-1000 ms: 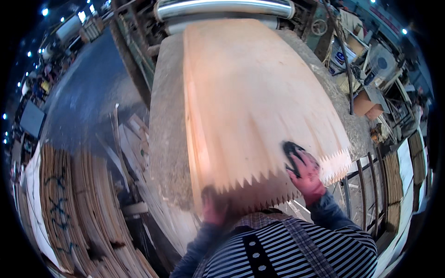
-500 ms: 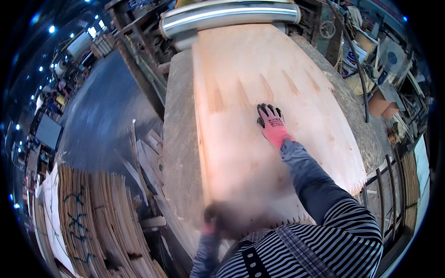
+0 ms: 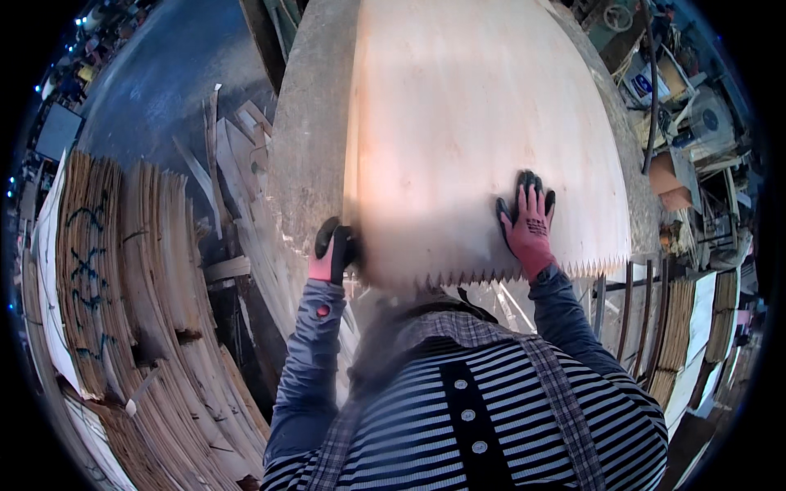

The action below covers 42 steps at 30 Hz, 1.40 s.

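Grey worktable (image 3: 307, 123) bore pale wood sheet (image 3: 483, 123), right hand (image 3: 530, 225) lay splayed on top, left hand (image 3: 330, 252) sat apart by left corner, grip unclear.

Head-worn fisheye; faces steeply down, close above striped shirt (image 3: 520, 405) and wood sheet (image 3: 483, 123).

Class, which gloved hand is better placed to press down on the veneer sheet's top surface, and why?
Probably the right hand: it lies palm down over the veneer sheet, fingers extended. The left hand is farther out, at the sheet's left edge.
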{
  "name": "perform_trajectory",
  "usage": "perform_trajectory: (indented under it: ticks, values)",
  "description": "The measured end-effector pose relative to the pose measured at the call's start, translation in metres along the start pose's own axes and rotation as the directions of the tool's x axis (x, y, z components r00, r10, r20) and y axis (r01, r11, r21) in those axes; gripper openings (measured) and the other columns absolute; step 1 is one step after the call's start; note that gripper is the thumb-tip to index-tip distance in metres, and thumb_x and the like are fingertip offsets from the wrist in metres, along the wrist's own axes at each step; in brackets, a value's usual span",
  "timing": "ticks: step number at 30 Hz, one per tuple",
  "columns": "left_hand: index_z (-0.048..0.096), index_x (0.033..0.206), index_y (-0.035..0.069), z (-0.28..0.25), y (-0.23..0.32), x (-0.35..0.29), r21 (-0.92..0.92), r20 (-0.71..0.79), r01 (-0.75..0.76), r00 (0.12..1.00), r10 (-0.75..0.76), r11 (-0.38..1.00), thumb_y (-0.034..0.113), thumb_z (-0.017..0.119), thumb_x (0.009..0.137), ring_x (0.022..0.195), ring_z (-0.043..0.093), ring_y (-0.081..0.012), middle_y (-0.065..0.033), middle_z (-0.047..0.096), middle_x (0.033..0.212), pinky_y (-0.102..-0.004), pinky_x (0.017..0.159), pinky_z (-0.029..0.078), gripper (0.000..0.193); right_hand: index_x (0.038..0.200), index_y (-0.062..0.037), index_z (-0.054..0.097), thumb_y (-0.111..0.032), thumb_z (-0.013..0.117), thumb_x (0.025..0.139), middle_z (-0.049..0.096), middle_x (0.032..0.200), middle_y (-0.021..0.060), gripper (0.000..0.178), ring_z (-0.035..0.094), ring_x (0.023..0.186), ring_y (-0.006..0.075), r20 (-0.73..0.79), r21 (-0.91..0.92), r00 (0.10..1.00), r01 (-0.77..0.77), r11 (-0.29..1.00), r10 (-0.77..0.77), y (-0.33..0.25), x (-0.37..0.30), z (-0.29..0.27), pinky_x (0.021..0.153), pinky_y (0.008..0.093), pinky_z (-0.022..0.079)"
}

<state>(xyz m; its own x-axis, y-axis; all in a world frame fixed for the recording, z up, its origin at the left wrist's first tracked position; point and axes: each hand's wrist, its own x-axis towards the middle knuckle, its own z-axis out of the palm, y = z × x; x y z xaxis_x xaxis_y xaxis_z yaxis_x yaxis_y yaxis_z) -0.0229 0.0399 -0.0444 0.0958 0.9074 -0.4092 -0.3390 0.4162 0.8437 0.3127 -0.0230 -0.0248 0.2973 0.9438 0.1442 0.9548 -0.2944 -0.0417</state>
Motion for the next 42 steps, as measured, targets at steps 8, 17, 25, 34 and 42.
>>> perform_trajectory:
  ticks: [8,17,25,34,42]
  values:
    - [0.050,0.107,-0.002,-0.062,0.040,-0.037,0.609,0.050,-0.022,0.999,-0.012,0.793,0.009,0.053,0.081,0.084,0.054,-0.0109,-0.0064,0.058,0.095,-0.0214,0.074,0.042,0.028,0.125,-0.0009,0.029,-0.042,0.058,0.068,0.028,0.127,0.0213,0.075,0.024,0.118,0.0368,0.132,0.316,0.961,0.192,0.929,-0.243,-0.081,-0.093,-0.019,0.099,0.0514,0.011]
    - [0.052,0.101,-0.003,0.080,0.174,-0.090,0.194,0.613,-0.567,0.707,0.352,0.801,0.003,0.048,0.080,0.072,0.051,-0.0137,-0.0083,0.054,0.085,-0.0244,0.064,0.040,0.022,0.105,-0.0049,0.051,-0.013,0.068,0.055,0.042,0.114,0.0179,0.054,0.041,0.106,0.0377,-0.159,0.228,0.930,0.361,0.904,-0.332,-0.033,-0.131,-0.064,0.088,0.0449,0.036]
    - [0.039,0.114,-0.001,0.024,0.056,-0.009,-0.007,0.472,-0.443,0.789,0.393,0.897,0.015,0.042,0.083,0.092,0.049,-0.0264,-0.0159,0.048,0.105,-0.0359,0.082,0.043,0.035,0.112,-0.0065,0.048,-0.005,0.059,0.065,0.046,0.113,0.0157,0.049,0.045,0.104,0.0334,-0.346,0.241,0.935,0.162,0.957,-0.071,0.024,-0.041,-0.104,0.087,0.0371,0.037]
    - [0.023,0.124,-0.003,0.049,-0.004,-0.040,0.864,0.224,-0.302,0.947,0.229,0.404,0.023,0.058,0.073,0.102,0.044,-0.0362,-0.0249,0.043,0.112,-0.0385,0.085,0.038,0.067,0.113,-0.0142,0.047,-0.023,0.053,0.074,0.045,0.117,0.0086,0.040,0.041,0.109,0.0273,-0.197,0.120,0.969,0.178,0.977,-0.152,0.049,0.108,-0.049,0.092,0.0387,0.032]
    - [0.039,0.119,0.008,0.026,-0.022,-0.013,0.798,0.248,-0.331,0.942,0.227,0.503,0.019,0.055,0.077,0.097,0.050,-0.0272,-0.0148,0.050,0.108,-0.0341,0.081,0.042,0.047,0.119,-0.0119,0.041,-0.027,0.050,0.076,0.038,0.124,0.0106,0.046,0.030,0.117,0.0278,-0.264,0.087,0.965,0.019,0.996,0.005,0.042,0.244,0.003,0.097,0.0419,0.023]
